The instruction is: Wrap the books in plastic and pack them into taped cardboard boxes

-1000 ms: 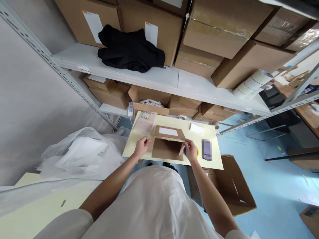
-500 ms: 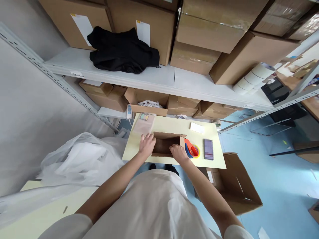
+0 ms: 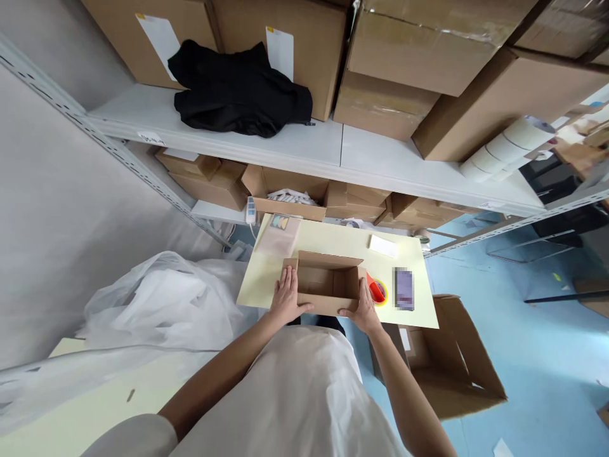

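Note:
A small open-topped cardboard box [image 3: 327, 304] stands at the front edge of the pale yellow table [image 3: 333, 236], its inside bare. My left hand [image 3: 286, 298] lies along its left end, fingers on the side and flap, thumb against the front wall. At the right end, my right hand [image 3: 364, 310] presses the side with its fingers, thumb also on the front. Both hands hold the box between them. Just right of the box is a red tape dispenser [image 3: 377, 291] with a yellow-edged roll, partly hidden by the box and my right hand.
On the table lie a blurred purple item [image 3: 404, 289], a white card-like piece [image 3: 383, 245] and a clear plastic bag [image 3: 278, 236]. A shelf [image 3: 285, 150] with cartons and a black garment [image 3: 242, 89] rises behind. A large open carton [image 3: 451, 362] stands at lower right.
My hands have moved from the box's rim and inside to its two outer ends. The box now sits nearer me, with its front wall showing.

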`<action>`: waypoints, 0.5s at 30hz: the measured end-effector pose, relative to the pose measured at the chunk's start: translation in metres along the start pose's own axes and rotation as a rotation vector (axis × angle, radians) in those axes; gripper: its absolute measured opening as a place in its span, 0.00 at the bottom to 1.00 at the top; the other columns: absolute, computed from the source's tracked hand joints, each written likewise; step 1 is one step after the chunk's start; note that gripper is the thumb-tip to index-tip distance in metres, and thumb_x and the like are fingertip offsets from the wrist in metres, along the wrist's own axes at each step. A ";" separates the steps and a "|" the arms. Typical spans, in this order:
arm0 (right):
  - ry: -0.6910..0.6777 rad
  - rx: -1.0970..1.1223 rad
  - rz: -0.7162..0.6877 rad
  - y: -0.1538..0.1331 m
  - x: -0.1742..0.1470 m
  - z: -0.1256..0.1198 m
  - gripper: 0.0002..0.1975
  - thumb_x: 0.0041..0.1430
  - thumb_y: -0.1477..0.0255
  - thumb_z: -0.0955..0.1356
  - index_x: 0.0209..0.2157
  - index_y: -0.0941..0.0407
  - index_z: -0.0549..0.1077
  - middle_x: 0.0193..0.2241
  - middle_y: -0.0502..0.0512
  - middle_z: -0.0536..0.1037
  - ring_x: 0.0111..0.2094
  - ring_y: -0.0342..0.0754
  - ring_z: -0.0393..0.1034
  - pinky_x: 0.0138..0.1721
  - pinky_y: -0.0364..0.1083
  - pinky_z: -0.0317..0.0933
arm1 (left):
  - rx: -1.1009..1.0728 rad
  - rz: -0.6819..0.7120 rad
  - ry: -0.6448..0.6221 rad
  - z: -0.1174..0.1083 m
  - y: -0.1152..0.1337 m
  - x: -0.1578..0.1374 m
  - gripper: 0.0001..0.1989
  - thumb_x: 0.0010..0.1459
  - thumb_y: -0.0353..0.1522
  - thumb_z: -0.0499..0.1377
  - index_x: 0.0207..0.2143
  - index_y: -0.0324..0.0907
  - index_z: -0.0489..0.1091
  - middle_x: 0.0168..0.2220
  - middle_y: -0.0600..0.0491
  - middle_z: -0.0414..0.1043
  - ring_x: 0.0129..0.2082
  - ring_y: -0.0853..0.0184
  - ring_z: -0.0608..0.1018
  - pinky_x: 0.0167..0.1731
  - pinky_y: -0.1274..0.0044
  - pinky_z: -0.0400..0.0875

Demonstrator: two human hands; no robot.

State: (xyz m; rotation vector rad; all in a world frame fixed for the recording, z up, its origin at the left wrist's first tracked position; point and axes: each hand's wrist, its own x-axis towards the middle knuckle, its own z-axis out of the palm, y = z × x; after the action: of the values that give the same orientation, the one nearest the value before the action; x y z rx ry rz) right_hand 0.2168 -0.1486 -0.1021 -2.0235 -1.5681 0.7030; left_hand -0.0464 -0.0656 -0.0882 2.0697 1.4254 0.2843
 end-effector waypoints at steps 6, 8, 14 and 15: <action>0.197 0.108 0.021 -0.005 0.018 0.022 0.56 0.45 0.50 0.72 0.66 0.61 0.45 0.64 0.73 0.54 0.66 0.63 0.48 0.62 0.63 0.48 | -0.118 0.039 0.060 0.004 -0.013 0.031 0.57 0.47 0.44 0.66 0.68 0.40 0.31 0.69 0.34 0.37 0.68 0.48 0.43 0.62 0.53 0.44; 0.216 0.085 0.027 -0.006 0.028 0.019 0.55 0.45 0.48 0.72 0.65 0.61 0.48 0.63 0.74 0.55 0.65 0.64 0.48 0.62 0.63 0.48 | -0.169 0.050 0.052 0.002 -0.018 0.046 0.58 0.46 0.43 0.67 0.68 0.42 0.32 0.69 0.35 0.37 0.68 0.48 0.43 0.62 0.53 0.43; 0.222 0.053 0.043 -0.006 0.036 0.016 0.52 0.48 0.47 0.69 0.65 0.60 0.47 0.64 0.71 0.55 0.65 0.63 0.48 0.62 0.61 0.49 | -0.253 0.126 0.044 -0.008 -0.025 0.060 0.50 0.51 0.40 0.64 0.68 0.39 0.38 0.69 0.39 0.37 0.69 0.53 0.43 0.65 0.62 0.45; 0.223 0.052 0.041 -0.005 0.034 0.017 0.53 0.48 0.46 0.69 0.65 0.61 0.46 0.63 0.72 0.55 0.65 0.63 0.48 0.62 0.61 0.49 | -0.255 0.130 0.038 -0.010 -0.025 0.057 0.49 0.52 0.41 0.63 0.68 0.39 0.39 0.69 0.40 0.37 0.69 0.54 0.43 0.65 0.63 0.46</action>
State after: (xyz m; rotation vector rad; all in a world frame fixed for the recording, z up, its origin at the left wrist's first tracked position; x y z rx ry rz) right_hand 0.2094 -0.1132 -0.1152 -2.0239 -1.3706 0.5080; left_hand -0.0480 -0.0044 -0.1044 1.9572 1.2090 0.5325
